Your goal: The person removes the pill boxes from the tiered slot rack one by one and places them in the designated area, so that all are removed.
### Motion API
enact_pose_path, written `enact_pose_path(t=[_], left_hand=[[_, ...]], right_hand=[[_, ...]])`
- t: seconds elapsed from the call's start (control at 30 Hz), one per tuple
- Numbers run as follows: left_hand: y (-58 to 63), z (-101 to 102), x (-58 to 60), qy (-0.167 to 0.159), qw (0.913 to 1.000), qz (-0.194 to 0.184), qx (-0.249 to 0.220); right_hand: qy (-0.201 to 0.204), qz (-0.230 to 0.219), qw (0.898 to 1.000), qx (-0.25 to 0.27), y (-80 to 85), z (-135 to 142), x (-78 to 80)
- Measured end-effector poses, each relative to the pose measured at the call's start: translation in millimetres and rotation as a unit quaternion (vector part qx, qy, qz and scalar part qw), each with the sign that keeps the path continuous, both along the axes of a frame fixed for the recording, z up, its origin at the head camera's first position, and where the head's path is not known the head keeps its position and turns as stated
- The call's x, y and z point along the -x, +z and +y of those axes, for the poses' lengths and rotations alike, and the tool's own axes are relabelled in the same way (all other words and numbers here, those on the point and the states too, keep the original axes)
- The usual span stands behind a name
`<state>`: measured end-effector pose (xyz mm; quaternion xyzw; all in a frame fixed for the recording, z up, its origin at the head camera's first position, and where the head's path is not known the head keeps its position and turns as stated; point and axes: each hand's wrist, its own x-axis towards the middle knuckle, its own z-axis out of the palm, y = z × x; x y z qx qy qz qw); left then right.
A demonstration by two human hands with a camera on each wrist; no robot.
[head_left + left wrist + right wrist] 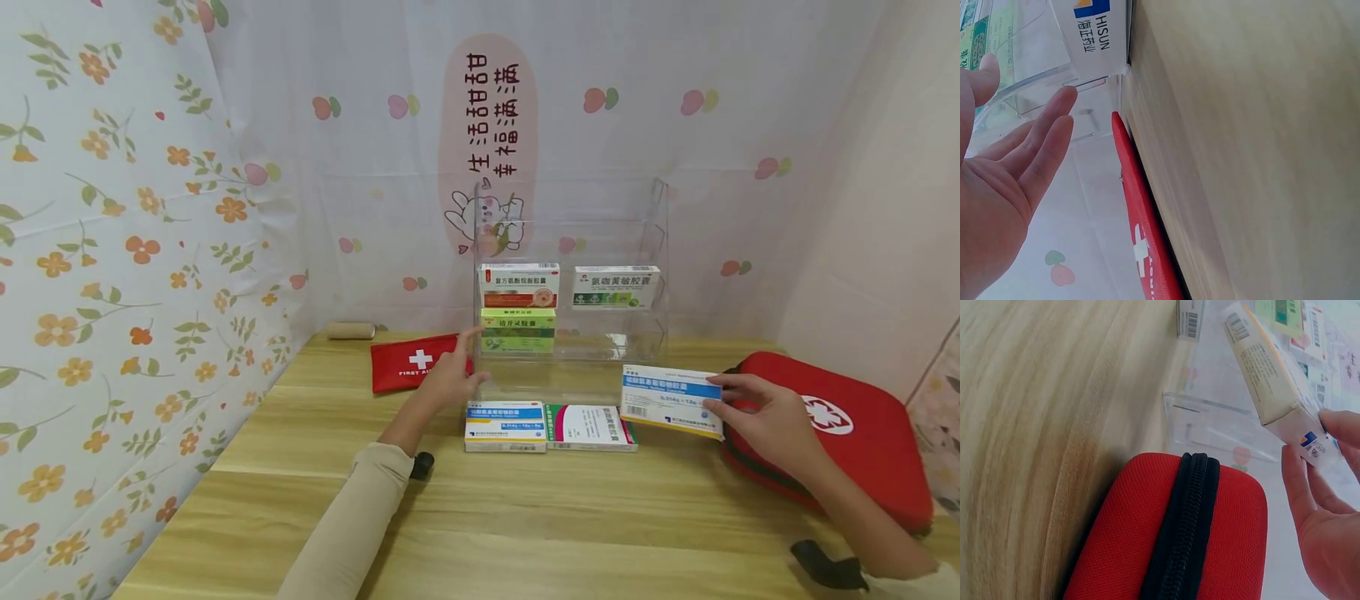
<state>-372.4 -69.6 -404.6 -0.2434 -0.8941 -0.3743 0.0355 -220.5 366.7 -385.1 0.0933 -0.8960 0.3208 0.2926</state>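
My right hand (772,417) pinches a blue-and-white medicine box (667,400) by its right end, thumb on one side and fingers on the other. In the right wrist view that box (1269,375) is tilted, raised above the table. My left hand (450,379) is at the left side of a clear acrylic display rack (600,379), its fingers (1047,137) extended and holding nothing. A green medicine box (517,332) stands on the rack near the left fingertips. Above it are a red-and-white box (520,287) and a green-and-white box (615,288).
At the rack's front lie another blue-and-white box (506,427) and a white box with green and magenta edges (592,427). A red first-aid pouch (405,375) lies behind the left hand. A red zippered case (862,433) sits beside the right forearm. Floral cloth hangs behind.
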Motion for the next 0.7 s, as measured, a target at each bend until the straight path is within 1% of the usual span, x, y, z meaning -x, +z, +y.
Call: enact_pose_path(t=[0.23, 0.47, 0.57, 0.7], left_hand=[[0.9, 1, -1.1, 0.007, 1.0000, -0.006, 0.003], [1.7, 2, -0.8, 0.011, 0.9999, -0.009, 0.000], [0.6, 2, -0.3, 0.011, 0.9999, -0.012, -0.001], [-0.1, 2, -1.6, 0.010, 0.9999, -0.008, -0.003]], right_hand=[[-0.011, -0.041, 0.999, 0.007, 5.5, 10, 0.9], [0.005, -0.080, 0.997, 0.004, 12.9, 15, 2.7], [0.005, -0.101, 0.995, 0.009, 15.2, 16, 3.2], [-0.001, -0.139, 0.990, 0.013, 17.9, 15, 4.5]])
